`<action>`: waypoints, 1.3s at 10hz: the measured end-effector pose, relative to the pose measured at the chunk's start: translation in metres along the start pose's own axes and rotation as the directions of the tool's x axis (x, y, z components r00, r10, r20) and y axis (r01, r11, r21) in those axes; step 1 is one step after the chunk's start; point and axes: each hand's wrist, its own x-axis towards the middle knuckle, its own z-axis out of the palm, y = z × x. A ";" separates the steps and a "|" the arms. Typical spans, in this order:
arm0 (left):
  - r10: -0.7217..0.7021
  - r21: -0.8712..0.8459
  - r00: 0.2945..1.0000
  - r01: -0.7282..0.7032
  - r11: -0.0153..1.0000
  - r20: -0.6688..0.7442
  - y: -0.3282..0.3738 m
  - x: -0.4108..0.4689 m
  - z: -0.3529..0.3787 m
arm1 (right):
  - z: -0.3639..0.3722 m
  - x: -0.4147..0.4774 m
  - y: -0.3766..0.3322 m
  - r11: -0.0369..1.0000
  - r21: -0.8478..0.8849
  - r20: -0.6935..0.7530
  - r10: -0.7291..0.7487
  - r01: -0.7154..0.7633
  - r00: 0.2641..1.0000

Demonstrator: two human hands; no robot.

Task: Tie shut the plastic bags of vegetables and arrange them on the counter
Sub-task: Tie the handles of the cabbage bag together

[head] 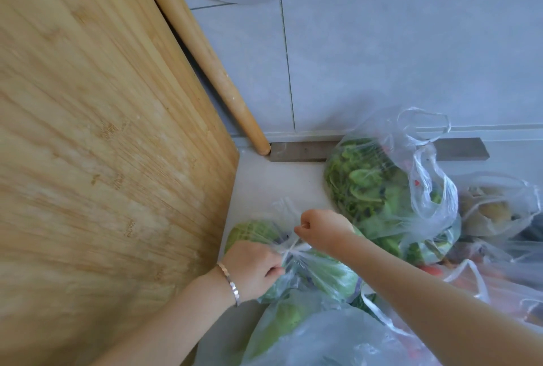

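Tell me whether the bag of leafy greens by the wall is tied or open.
Open, not tied: the bag of leafy greens has its handles standing loose and apart, no knot.

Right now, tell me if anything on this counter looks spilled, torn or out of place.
Nothing looks spilled or torn. The bag of leafy greens by the wall is untied, handles loose; left hand and right hand grip the front bag's handles.

A bare strip of counter (pixel 282 180) lies open near the back wall, between the wooden board (pixel 102 145) walling off the left side and the bag of leafy greens (pixel 382 189). The rolling pin (pixel 205 56) drops into that back corner. The green-filled bag (pixel 323 274) closes the strip from the front, and other bags (pixel 496 212) crowd the right.
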 end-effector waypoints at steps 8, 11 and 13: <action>-0.404 -0.958 0.893 0.263 0.117 0.196 0.012 0.028 -0.008 | 0.007 -0.030 0.011 0.279 0.949 0.229 -0.281 -0.149 0.932; -0.358 -0.819 0.928 0.286 0.498 0.106 0.003 0.018 -0.013 | -0.009 -0.036 0.034 0.554 0.818 0.230 -0.065 -0.157 0.971; -0.235 -0.679 0.960 0.276 0.680 0.155 0.009 0.011 -0.026 | -0.004 -0.042 0.052 0.497 0.796 0.365 0.061 -0.346 0.929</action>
